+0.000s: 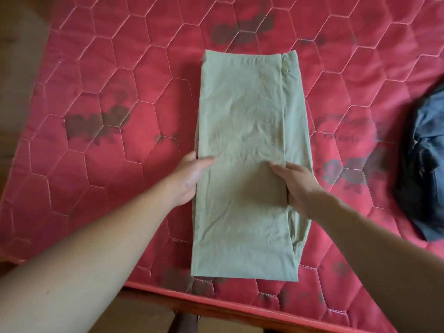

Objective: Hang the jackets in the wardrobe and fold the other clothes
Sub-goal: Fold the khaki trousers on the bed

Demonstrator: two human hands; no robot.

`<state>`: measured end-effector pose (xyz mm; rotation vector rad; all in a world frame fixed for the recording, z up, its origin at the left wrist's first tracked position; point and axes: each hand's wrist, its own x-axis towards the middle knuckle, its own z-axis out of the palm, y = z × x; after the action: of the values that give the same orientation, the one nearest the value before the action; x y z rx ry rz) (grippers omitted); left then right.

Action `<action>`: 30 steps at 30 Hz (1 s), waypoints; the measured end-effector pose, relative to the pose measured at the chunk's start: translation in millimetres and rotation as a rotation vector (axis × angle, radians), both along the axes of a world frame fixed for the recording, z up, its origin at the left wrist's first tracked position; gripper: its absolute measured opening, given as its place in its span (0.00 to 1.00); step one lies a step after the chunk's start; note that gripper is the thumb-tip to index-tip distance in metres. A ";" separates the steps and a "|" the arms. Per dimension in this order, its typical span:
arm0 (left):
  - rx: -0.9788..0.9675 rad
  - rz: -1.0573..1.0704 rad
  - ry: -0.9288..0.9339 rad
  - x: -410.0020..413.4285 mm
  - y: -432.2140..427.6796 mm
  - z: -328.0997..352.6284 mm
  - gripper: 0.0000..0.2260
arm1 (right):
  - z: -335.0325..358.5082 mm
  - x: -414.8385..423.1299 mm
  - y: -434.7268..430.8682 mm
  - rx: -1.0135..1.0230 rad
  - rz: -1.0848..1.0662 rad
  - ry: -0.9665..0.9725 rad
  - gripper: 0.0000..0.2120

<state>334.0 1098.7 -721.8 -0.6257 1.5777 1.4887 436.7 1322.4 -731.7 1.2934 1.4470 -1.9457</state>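
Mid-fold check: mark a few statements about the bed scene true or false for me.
1. The green garment lies flat on the red mattress. True.
2. The left hand is clear of the green garment. False: it holds the left edge, thumb on top.
3. The right hand is at the green garment's right side. True.
4. The dark garment lies left of the green garment. False: it lies to the right, apart from it.
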 end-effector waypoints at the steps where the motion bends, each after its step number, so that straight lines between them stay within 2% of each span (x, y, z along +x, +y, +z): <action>1: -0.009 -0.004 -0.030 13.9 -6.7 2.2 0.19 | -0.1 15.3 -2.3 0.003 0.014 -0.023 0.09; 3: -0.002 -0.017 -0.090 44.8 -21.7 2.9 0.16 | -0.7 45.7 -6.1 0.008 0.078 -0.065 0.10; 6: -0.057 -0.097 -0.122 89.0 -40.4 2.3 0.18 | 0.3 86.5 -13.6 0.036 0.238 -0.119 0.13; 8: -0.124 -0.165 -0.119 112.6 -47.4 4.7 0.20 | 2.7 108.3 -21.2 -0.017 0.247 -0.147 0.16; 10: -0.205 -0.237 -0.090 129.3 -55.6 2.3 0.28 | 7.2 124.6 -28.6 -0.051 0.236 -0.157 0.18; 12: -0.279 -0.354 -0.081 140.0 -61.9 2.9 0.33 | 12.4 136.6 -36.6 0.021 0.267 -0.144 0.15; 13: -0.329 -0.419 -0.059 143.6 -64.0 5.8 0.30 | 15.5 140.7 -41.6 0.102 0.306 -0.140 0.15; 15: -0.480 -0.530 0.080 149.5 -63.7 10.8 0.21 | 22.1 147.6 -52.1 0.274 0.388 -0.106 0.23; 17: -0.672 -0.562 0.368 150.3 -57.8 15.0 0.15 | 28.6 148.9 -56.4 0.519 0.481 -0.023 0.35; 18: -0.756 -0.556 0.538 149.1 -54.3 16.6 0.14 | 29.9 146.9 -55.6 0.704 0.555 0.047 0.38; 20: -0.846 -0.614 0.883 140.5 -44.6 10.3 0.25 | 25.9 133.5 -48.4 1.104 0.772 0.194 0.38; 22: -0.847 -0.821 1.128 127.6 -33.3 -4.9 0.28 | 9.1 112.2 -41.3 1.245 1.020 0.300 0.36; 25: -0.880 -1.129 1.149 119.4 -32.5 -36.3 0.30 | -23.0 92.6 -39.8 1.284 1.256 0.334 0.39; 30: -0.943 -1.155 1.174 120.0 -32.7 -46.7 0.30 | -35.6 89.0 -39.4 1.357 1.299 0.334 0.41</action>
<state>454.0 1066.0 -768.5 0.8543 2.7610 0.0197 525.7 1282.9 -767.3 -0.0163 2.8211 -0.1697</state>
